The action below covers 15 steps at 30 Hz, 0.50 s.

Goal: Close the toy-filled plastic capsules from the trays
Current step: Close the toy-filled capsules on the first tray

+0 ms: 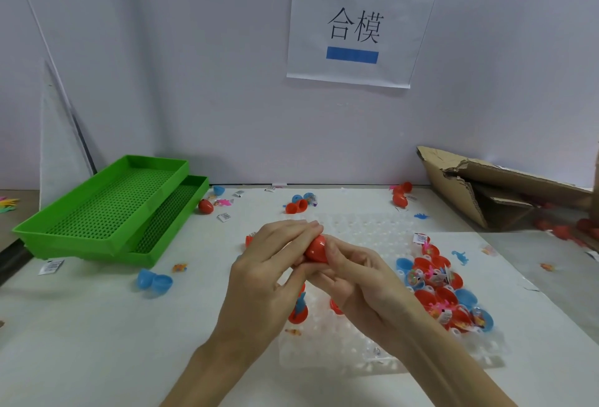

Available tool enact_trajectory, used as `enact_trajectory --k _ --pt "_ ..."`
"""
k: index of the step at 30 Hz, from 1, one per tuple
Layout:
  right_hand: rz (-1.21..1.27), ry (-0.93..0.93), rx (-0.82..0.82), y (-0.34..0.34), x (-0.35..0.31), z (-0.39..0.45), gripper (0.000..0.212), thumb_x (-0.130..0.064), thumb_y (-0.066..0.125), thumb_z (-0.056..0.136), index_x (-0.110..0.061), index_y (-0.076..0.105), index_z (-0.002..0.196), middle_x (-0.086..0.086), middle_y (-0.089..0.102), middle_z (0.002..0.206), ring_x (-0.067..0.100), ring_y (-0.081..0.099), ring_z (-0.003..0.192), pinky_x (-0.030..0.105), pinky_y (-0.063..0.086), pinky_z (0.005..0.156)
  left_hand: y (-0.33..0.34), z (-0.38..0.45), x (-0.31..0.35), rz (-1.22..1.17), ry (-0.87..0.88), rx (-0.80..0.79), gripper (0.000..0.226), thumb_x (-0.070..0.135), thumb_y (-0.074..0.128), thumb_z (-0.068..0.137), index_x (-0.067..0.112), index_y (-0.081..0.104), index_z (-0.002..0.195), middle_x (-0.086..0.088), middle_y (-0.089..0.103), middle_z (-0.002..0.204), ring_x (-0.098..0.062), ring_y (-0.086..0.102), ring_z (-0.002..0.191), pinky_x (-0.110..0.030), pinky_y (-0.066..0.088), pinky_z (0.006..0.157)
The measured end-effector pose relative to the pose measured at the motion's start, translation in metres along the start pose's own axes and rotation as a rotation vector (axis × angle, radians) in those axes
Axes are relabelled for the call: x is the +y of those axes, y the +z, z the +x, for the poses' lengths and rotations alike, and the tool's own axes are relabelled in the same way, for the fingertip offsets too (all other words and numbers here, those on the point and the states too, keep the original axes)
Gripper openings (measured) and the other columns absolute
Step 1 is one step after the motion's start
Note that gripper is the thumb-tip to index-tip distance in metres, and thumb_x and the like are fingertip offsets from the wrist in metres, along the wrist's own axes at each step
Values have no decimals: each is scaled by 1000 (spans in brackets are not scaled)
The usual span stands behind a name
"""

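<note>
red capsule (pixel 316 249) seemingly between both hands' fingertips (pixel 316 228)

White table (pixel 97 325): stacked green trays (pixel 110 212), clear tray (pixel 356 231), cardboard box (pixel 486 192), scattered capsules (pixel 154 280).

Red capsule (pixel 316 249), 2 green perforated trays (pixel 107 212), blue open capsule (pixel 154 280), brown cardboard (pixel 486 192)

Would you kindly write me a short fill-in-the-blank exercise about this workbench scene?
1. Both hands, left hand and right hand, hold a capsule coloured ____.
2. The two stacked trays on the left are coloured ____.
3. The open capsule lying alone in front of the trays is coloured ____.
4. The torn box on the right is made of ____.

Missing words: red; green; blue; cardboard
</note>
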State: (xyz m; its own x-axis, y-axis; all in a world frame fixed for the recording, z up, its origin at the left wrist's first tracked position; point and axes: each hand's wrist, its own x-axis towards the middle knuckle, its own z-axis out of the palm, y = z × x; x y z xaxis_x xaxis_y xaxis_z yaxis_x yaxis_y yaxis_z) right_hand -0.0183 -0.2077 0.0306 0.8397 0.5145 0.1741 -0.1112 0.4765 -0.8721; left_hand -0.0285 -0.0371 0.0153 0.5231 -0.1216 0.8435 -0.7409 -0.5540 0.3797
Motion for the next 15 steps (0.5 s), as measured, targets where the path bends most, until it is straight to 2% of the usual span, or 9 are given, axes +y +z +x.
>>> enact_trajectory --k 4,9,12,15 --pt "5 34 -8 2 -3 0 33 -21 57 103 1 73 121 23 71 124 30 66 124 29 53 101 0 0 -1 44 -26 20 39 19 80 89 6 73 126 0 71 120 -15 64 118 -29 53 102" --pt "35 89 -41 2 -10 -2 40 -23 53 106 6 65 130 30 62 136 35 59 133 33 51 107 -2 1 8 -61 -198 20 47 37 85 79 14 73 118 4 72 114 -12 66 109 -21 53 98" --pt "35 110 -76 2 -14 -3 43 -24 48 109 8 62 133 31 59 138 37 57 134 35 50 107 -7 4 9 -174 -289 -37 49 45 82 80 19 73 120 10 72 117 -12 66 115 -19 51 101" --pt "51 128 -101 2 -18 -4 43 -27 48 109 6 62 134 30 58 140 38 56 135 37 50 107 -13 8 8 -312 -375 -127 42 40 78 84 29 72 123 17 71 120 -10 62 124 -23 49 105"
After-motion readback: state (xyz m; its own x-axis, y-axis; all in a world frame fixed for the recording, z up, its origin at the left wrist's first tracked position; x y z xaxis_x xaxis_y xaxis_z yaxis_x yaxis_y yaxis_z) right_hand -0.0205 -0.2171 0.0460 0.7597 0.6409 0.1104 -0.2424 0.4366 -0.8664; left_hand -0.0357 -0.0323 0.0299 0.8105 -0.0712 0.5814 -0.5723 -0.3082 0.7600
